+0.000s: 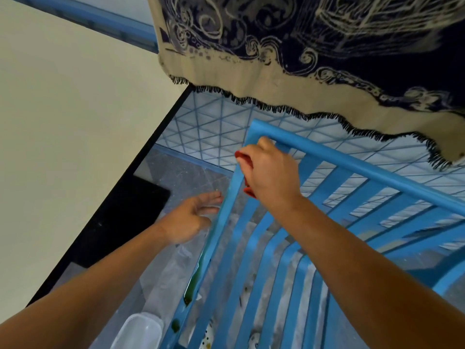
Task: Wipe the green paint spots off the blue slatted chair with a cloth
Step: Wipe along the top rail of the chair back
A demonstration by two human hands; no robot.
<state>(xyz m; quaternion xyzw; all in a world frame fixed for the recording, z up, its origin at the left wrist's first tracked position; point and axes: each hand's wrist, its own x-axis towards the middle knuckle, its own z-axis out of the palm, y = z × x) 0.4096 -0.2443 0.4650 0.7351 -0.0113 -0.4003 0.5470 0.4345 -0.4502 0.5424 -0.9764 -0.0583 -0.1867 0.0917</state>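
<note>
Right hand (270, 172) clenches soft red cloth (245, 163) against blue slatted chair (352, 170) corner, left hand (192, 217) hangs slack beside the rail; green paint streak (193, 280) below looks wet, slick—brace the rigid frame.

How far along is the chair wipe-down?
Early. The right hand grips a red cloth at the chair frame's top corner; the left hand hovers open beside the rail. Left to do: a green paint streak and spot lower down.
</note>
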